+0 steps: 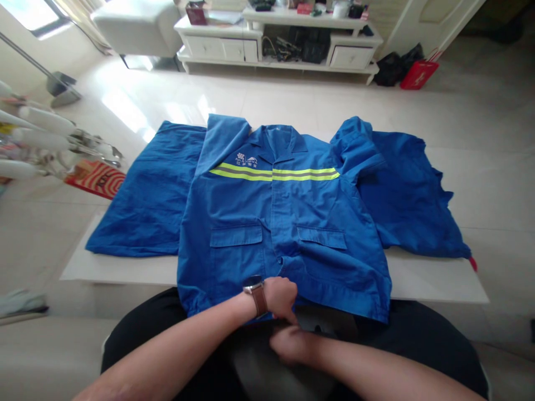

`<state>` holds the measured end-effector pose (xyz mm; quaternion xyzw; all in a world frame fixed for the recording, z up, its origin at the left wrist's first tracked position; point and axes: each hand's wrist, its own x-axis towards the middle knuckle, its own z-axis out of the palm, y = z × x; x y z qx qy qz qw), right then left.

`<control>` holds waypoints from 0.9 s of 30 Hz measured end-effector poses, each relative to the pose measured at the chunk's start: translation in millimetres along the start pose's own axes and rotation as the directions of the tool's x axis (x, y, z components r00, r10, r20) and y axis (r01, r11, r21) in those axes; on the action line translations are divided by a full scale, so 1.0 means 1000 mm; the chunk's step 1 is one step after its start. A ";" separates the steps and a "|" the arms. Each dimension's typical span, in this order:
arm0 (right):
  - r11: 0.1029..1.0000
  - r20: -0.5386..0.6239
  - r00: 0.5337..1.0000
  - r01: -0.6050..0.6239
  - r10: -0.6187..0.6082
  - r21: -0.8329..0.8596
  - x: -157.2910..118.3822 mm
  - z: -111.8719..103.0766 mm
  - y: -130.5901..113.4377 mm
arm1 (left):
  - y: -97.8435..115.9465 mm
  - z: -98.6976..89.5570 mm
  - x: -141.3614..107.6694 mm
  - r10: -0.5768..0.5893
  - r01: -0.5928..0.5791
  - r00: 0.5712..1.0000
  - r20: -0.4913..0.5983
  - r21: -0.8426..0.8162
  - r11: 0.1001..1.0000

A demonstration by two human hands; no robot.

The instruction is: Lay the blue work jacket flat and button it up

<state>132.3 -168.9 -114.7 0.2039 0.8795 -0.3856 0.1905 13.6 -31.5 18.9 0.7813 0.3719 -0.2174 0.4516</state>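
A blue work jacket [234, 206] with a yellow-green and grey reflective stripe [305, 175] lies front up, its collar away from me. My left hand [282, 295], with a brown-strapped watch [256, 295] on the wrist, is closed at the middle of the lower hem, where the jacket's front edge bunches up. Just below it, my right hand [288, 342] is curled and blurred, close against the left fingers. Whatever lies between the right fingers is hidden. Both jacket sleeves are folded back near the shoulders.
More blue cloth lies left [146, 189] and right [405, 189] of the jacket on a white table [121, 268]. My knees are under its near edge. Beyond stand a white TV cabinet [221, 47], a grey stool [137, 28] and a red bag [419, 74]. A clothes rack is at left.
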 end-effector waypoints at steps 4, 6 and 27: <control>0.987 0.051 0.998 -0.028 0.036 -0.160 -0.001 -0.011 -0.002 | -0.021 -0.034 -0.011 -0.183 0.146 0.971 -0.155 -0.224 0.964; 0.985 0.066 0.998 -0.006 0.018 -0.172 0.001 -0.016 -0.003 | -0.030 -0.046 -0.016 -0.366 0.326 0.883 -0.295 -0.174 0.929; 0.983 0.195 0.976 -0.064 0.097 -0.173 0.016 -0.012 -0.005 | -0.055 -0.073 0.004 -0.404 -0.196 0.842 -0.358 -0.900 0.388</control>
